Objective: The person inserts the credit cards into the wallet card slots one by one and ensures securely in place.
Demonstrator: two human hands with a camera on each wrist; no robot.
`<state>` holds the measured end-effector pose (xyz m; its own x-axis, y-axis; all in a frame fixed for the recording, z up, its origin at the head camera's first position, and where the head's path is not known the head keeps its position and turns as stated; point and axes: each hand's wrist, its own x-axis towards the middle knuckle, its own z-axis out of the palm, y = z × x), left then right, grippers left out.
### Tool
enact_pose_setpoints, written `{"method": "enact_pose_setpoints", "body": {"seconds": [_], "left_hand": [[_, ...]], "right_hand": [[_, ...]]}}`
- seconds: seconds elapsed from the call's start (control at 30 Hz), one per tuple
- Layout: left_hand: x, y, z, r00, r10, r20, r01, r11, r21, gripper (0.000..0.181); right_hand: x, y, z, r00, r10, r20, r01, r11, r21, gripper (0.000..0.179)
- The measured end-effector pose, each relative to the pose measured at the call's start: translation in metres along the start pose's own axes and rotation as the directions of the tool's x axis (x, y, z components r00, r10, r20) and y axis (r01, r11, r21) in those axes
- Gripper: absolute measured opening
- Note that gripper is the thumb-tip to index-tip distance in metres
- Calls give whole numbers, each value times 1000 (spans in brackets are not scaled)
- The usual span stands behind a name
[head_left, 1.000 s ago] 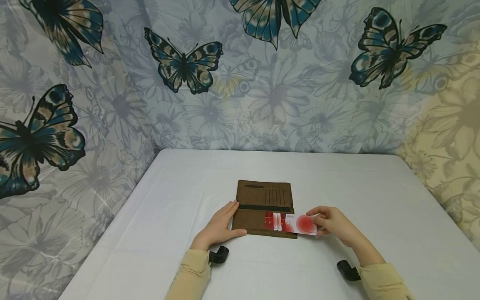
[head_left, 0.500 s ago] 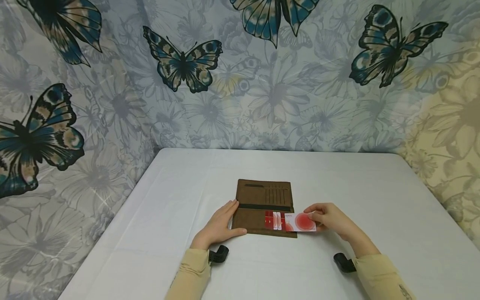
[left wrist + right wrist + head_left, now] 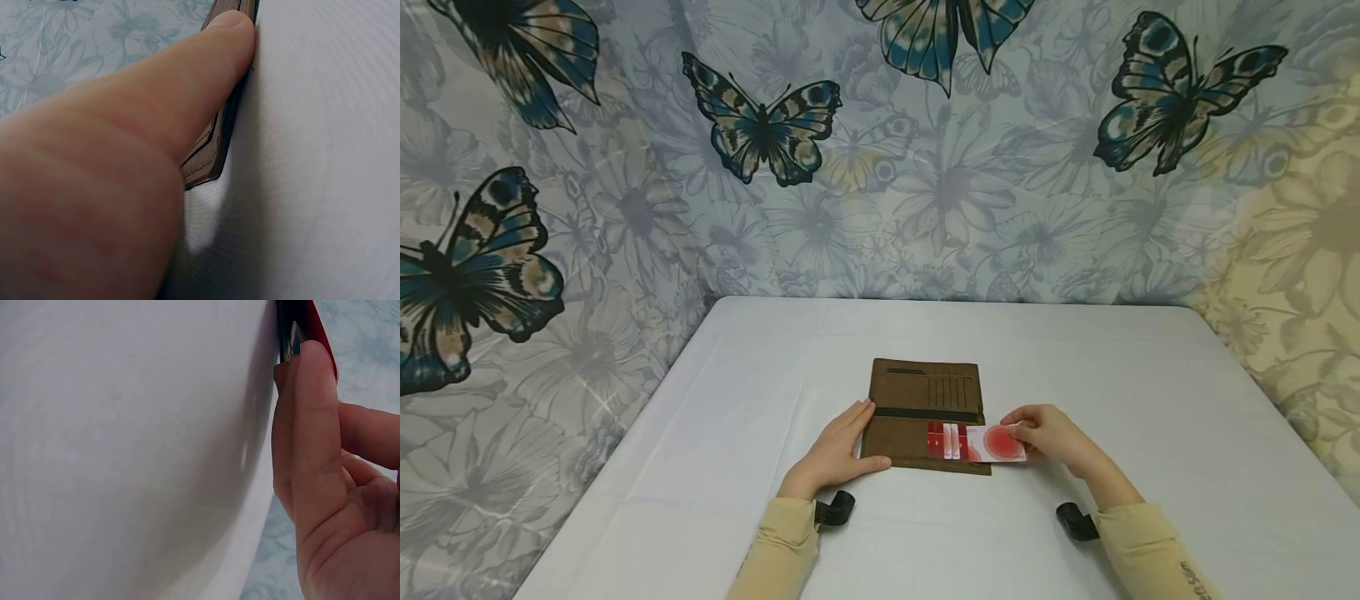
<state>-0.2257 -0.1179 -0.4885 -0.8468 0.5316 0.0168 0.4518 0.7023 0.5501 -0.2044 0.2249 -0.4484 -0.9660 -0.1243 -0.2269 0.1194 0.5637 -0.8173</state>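
A brown bifold wallet [image 3: 895, 442] lies unfolded on the white table, one half behind the other. My left hand [image 3: 829, 450] rests at its left side with the fingers straight along the edge. The left thumb [image 3: 219, 47] presses on the wallet's near half, close to the front edge. Between thumb and fingers my right hand [image 3: 1060, 437] pinches a white card with a red circle [image 3: 998, 444]. This card juts past the wallet's right side, and its left end meets the card slots, where I cannot tell how deep it sits. Several red and white cards [image 3: 946, 441] show in those slots.
A white cloth [image 3: 700, 392] covers the table, which ends at a butterfly-patterned backdrop [image 3: 880, 217]. Each wrist wears a black camera, the left one [image 3: 835, 508] and the right one [image 3: 1077, 522] both low over the table. Narrow slots [image 3: 951, 390] line the wallet's far half.
My right hand has shifted slightly left and away from me, and the pinched card has moved left with it and straightened a little. My left hand and the wallet have stayed in place.
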Motion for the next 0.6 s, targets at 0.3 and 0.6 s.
{"method": "enact_pose_setpoints", "body": {"seconds": [0.3,0.6], "left_hand": [[-1,0,0,1000,2,-3,-2,1000,6,91],[0,1,0,1000,4,1,-4,1000,14,91]], "right_hand": [[3,-5,8,1000,-2,-12,1,1000,-30,19],[7,-12,17,1000,5,-10,-5,998,-57,19]]}}
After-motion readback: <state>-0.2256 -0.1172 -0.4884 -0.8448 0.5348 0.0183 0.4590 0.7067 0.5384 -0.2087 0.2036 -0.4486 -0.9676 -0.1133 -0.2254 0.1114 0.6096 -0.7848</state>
